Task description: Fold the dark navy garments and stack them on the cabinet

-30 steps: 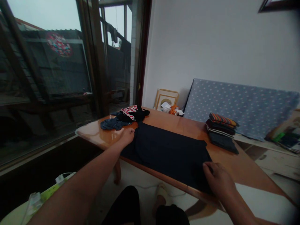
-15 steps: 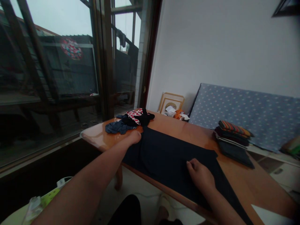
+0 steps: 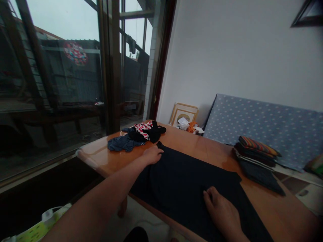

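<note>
A dark navy garment [image 3: 184,181] lies spread flat over the wooden table [image 3: 202,148], hanging to the near edge; its exact kind is unclear. At its far left corner my left hand [image 3: 152,155] is closed, fingers bent down on the cloth. My right hand [image 3: 222,210] rests on the right half of the garment, thumb and fingers drawn together in a pinch at the fabric. Beyond my left hand is a crumpled heap of clothes: a blue-grey piece [image 3: 123,143] and a black one with a red-and-white patterned part [image 3: 143,127].
A stack of folded clothes [image 3: 257,153], striped piece on top, sits at the table's right. Behind it leans a blue dotted panel [image 3: 252,117]. A wooden-framed chair [image 3: 185,109] with papers stands by the wall. Glass doors [image 3: 73,74] are left; a green-and-white object [image 3: 37,232] is lower left.
My left hand has shifted slightly right along the garment's left end, its fingers now reaching further over the cloth. My right hand keeps its place on the fabric. The view has tilted up slightly.
</note>
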`<state>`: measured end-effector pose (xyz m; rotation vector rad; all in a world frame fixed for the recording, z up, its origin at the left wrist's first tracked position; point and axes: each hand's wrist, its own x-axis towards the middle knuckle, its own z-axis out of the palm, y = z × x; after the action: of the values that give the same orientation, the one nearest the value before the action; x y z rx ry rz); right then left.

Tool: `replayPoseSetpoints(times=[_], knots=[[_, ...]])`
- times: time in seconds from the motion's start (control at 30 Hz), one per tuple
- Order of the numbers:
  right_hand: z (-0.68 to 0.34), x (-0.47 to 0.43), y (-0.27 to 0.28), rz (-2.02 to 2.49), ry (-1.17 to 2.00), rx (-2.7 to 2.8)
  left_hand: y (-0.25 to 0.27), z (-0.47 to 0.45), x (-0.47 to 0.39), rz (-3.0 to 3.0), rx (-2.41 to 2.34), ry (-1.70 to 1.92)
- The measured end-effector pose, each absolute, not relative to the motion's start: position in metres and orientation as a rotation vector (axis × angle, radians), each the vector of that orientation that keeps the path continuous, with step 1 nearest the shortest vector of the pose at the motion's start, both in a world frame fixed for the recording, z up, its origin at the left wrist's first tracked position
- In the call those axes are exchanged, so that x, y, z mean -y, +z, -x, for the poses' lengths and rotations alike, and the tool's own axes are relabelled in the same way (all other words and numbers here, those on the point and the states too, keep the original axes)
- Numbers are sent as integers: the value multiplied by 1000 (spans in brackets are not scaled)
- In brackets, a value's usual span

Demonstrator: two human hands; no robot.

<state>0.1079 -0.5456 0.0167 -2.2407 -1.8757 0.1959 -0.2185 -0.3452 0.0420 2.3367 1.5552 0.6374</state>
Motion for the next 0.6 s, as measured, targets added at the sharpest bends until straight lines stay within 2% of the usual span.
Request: replayPoseSetpoints(times=[0.13,0.6], knots=[[-108,546,17,2256,206,1880,36,215,336,-2239,-1434,673],[-107,545,19,2267,287,1857,28,244,283,-1939,-1993,664]])
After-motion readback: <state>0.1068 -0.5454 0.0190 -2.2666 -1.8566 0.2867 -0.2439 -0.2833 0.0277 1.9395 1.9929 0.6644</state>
